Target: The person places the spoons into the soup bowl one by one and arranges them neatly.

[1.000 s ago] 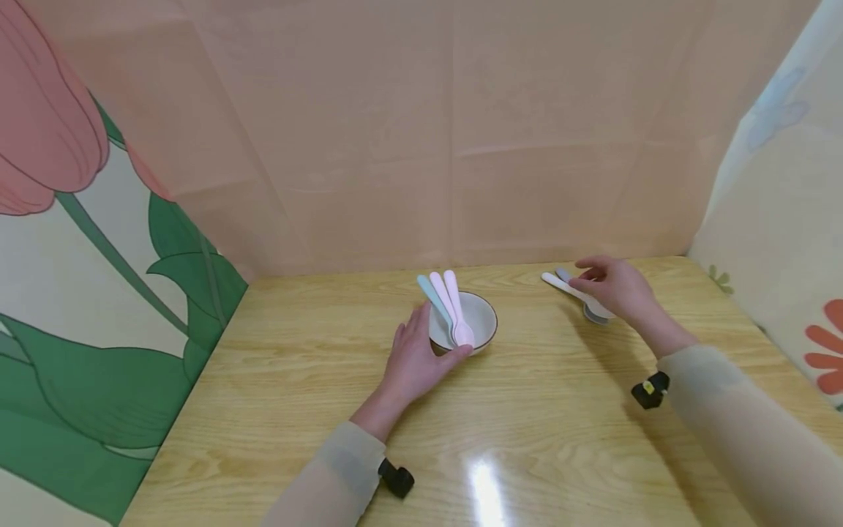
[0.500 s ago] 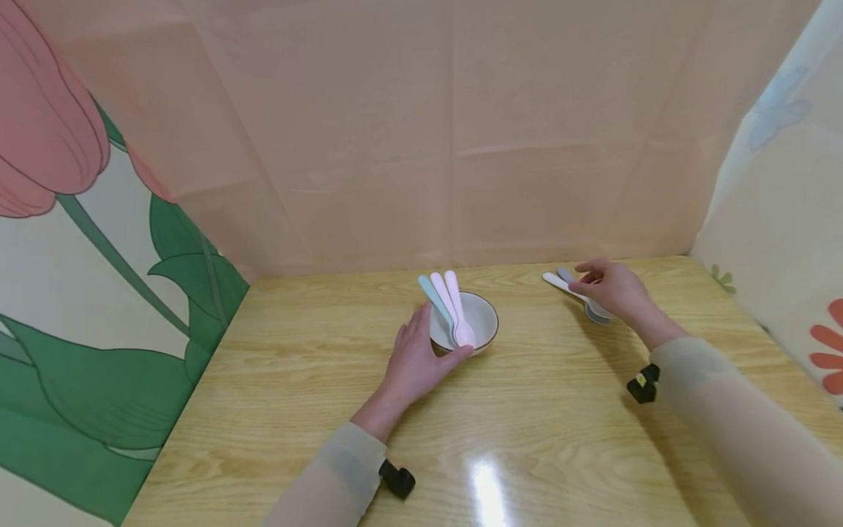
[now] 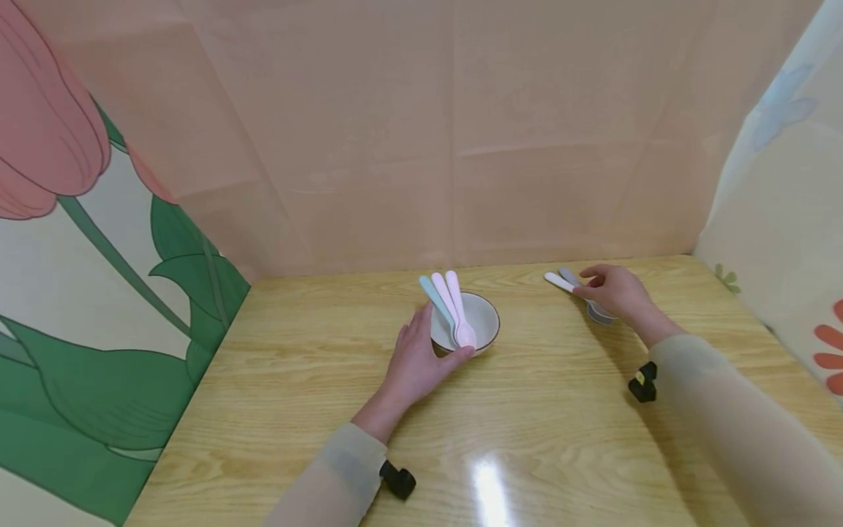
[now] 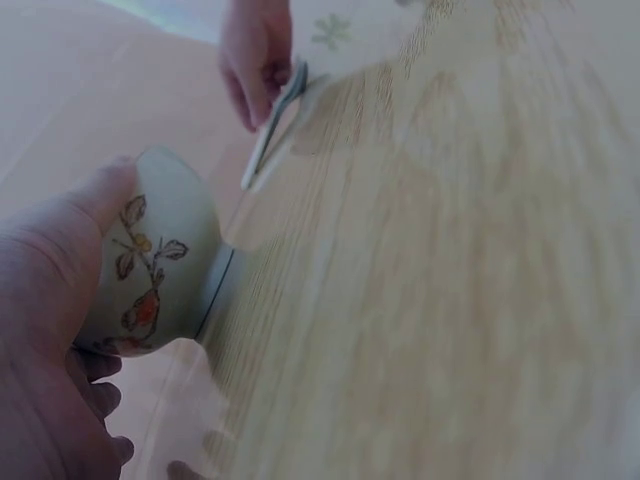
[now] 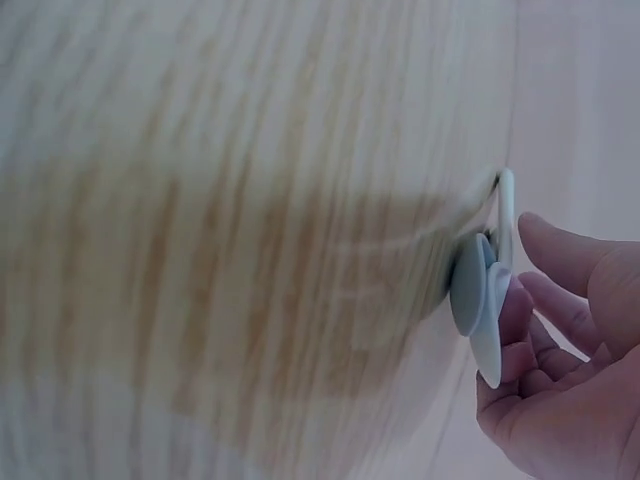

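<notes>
My left hand point(image 3: 415, 359) grips the near left side of a small white bowl point(image 3: 484, 315) with a dark rim, thumb at the front. Painted leaves and flowers cover the outside of the bowl point(image 4: 150, 260). One light blue spoon point(image 3: 435, 298) and two pink spoons point(image 3: 454, 289) lean in it, handles up past the far rim. At the back right, my right hand point(image 3: 615, 293) pinches a white spoon point(image 3: 560, 282), its fingers curled beside the spoon's bowl end. Under it lies a grey spoon point(image 3: 601, 315). Fingers partly hide both spoons in the head view.
The wooden table point(image 3: 316, 380) ends at a plain pinkish backdrop point(image 3: 369, 146) close behind the spoons. Flower-printed panels point(image 3: 105, 315) stand at the left and right sides. A black wrist camera point(image 3: 398, 480) sits at the left cuff, another at the right.
My right hand shifts slightly down over the spoons and its forearm drops a little inward. The left hand, bowl and spoons in it hold still.
</notes>
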`<control>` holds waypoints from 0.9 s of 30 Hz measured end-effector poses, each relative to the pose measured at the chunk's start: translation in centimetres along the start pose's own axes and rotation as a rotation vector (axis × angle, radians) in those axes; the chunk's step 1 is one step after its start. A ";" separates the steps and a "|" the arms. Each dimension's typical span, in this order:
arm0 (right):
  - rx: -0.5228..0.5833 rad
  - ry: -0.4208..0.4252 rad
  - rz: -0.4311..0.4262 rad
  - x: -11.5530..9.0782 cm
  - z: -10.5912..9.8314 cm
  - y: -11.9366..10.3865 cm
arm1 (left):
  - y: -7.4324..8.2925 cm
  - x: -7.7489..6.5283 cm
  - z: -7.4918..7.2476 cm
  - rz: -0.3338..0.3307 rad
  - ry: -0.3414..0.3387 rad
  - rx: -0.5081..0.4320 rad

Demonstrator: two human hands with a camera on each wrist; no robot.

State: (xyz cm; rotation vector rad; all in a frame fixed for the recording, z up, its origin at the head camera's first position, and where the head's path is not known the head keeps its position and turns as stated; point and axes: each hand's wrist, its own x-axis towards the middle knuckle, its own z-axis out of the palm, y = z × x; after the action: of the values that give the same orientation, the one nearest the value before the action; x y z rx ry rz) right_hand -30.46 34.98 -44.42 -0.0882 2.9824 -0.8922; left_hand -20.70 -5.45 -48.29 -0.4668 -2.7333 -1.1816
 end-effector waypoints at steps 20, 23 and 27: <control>-0.026 -0.010 0.012 0.5 -0.2 1.1 | 0.2 -0.1 -0.1 0.026 0.011 -0.019; -0.033 -0.011 0.008 0.4 -0.3 1.0 | 0.1 -0.1 -0.1 0.029 0.015 -0.016; -0.024 -0.019 0.016 0.3 -0.3 1.0 | 0.0 0.0 -0.1 0.036 0.018 -0.015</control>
State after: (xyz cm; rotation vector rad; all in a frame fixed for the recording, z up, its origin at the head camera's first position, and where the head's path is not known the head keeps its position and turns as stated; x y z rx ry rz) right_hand -30.80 35.93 -44.72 -0.0732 2.9724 -0.8496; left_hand -20.67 -5.47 -48.24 -0.5018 -2.6908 -1.1931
